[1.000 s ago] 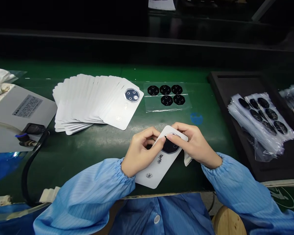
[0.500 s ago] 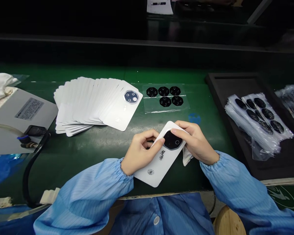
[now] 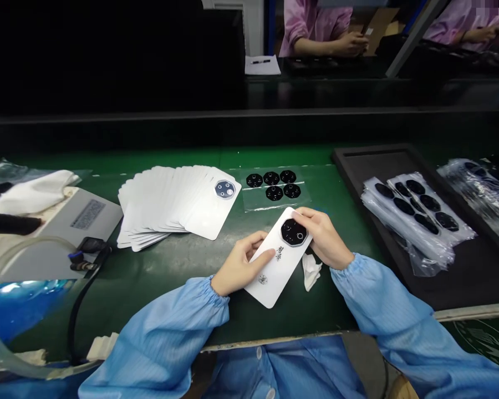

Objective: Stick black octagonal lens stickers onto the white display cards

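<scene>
My left hand (image 3: 238,266) grips a white phone back cover (image 3: 270,288) by its left edge, thumb on its face and fingers behind. My right hand (image 3: 325,238) holds the upper right edge, its thumb at the rim of the black octagonal lens plate (image 3: 293,234). Dark lettering and a round logo mark the cover, which is tilted above the green bench. Below my right hand lies a crumpled white cloth (image 3: 311,271). Farther off, a fanned stack of white covers (image 3: 158,202) has one with a lens plate on top. Several black lens plates (image 3: 274,193) sit on a clear film.
At left stands a grey-white box (image 3: 102,208) with a hose and black cable. A dark foam tray (image 3: 416,277) at right holds plastic-wrapped lens plates (image 3: 419,216). Across the bench are two people in pink sleeves (image 3: 316,27), beside paper with a pen (image 3: 263,65).
The view has tilted up, bringing the people opposite into sight. My left thumb has moved off the lens plate onto the white surface. My right thumb has drawn back to the plate's upper rim.
</scene>
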Available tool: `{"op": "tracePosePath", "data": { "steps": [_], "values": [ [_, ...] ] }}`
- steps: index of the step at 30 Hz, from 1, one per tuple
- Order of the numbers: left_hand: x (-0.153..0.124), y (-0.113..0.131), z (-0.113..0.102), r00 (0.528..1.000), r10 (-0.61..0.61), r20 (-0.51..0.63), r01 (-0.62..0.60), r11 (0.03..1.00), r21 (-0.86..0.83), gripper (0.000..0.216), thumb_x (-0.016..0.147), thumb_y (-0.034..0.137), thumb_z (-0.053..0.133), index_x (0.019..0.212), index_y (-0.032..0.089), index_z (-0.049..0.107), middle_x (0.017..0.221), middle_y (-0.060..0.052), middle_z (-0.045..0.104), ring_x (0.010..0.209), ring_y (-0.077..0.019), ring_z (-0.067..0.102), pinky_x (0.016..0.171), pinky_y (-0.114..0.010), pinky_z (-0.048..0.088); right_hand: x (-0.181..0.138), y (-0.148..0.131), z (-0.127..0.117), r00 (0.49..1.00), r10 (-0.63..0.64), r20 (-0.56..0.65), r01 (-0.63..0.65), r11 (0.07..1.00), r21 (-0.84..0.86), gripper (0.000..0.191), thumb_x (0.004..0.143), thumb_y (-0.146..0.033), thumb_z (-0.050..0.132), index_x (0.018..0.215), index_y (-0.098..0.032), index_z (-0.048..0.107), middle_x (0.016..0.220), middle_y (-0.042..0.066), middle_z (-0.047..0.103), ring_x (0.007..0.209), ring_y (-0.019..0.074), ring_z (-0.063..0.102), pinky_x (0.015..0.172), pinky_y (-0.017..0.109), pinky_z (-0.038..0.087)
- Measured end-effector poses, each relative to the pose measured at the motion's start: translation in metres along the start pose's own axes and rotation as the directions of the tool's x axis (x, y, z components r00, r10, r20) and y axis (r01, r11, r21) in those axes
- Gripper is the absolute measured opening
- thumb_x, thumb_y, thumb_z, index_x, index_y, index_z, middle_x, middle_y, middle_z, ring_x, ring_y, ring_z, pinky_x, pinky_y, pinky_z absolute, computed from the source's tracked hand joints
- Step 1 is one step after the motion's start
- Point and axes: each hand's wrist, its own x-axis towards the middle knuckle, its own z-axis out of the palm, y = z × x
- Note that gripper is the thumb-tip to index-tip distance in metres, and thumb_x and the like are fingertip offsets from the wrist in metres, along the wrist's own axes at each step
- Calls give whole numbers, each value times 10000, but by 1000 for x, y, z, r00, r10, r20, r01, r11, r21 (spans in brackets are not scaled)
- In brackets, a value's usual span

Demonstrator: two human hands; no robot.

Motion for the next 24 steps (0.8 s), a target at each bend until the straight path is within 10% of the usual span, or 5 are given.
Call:
{"op": "tracePosePath", "data": {
  "steps": [6,14,19,24],
  "values": [
    [89,24,-19,959,88,-270,-66,994,88,432,849,304,629,1221,129,495,1044,-109,676,824,-181,668,679,-297,551,16,3,-31,920,-224,-323,211,975,-74,378,824,-447,607,1087,-189,523,1065,76,595,965,191,574,810,340,482],
    [243,91,-29,806,185,-562,2,949,316,327,900,317,575,1176,143,557,1171,-96,588,998,-209,608,837,-411,530,13,12,-30,924,-322,-204,276,934,-226,284,873,-398,538,1051,-178,511,893,88,648,777,200,632,743,389,520],
    [239,103,-12,753,331,-568,-24,877,479,367,885,320,592,1203,143,544,1253,-111,544,1104,-249,559,922,-474,477,14,14,-31,917,-350,-191,285,910,-301,238,899,-369,487,1047,-184,508,904,98,660,772,202,648,734,395,541],
    [150,121,7,711,609,-351,-278,702,656,265,877,278,581,1123,185,614,1267,-106,554,1215,-251,487,1024,-409,407,16,16,-32,921,-370,-120,302,875,-378,210,921,-345,448,1043,-181,496,891,91,642,789,203,649,727,378,547]
  ]
}}
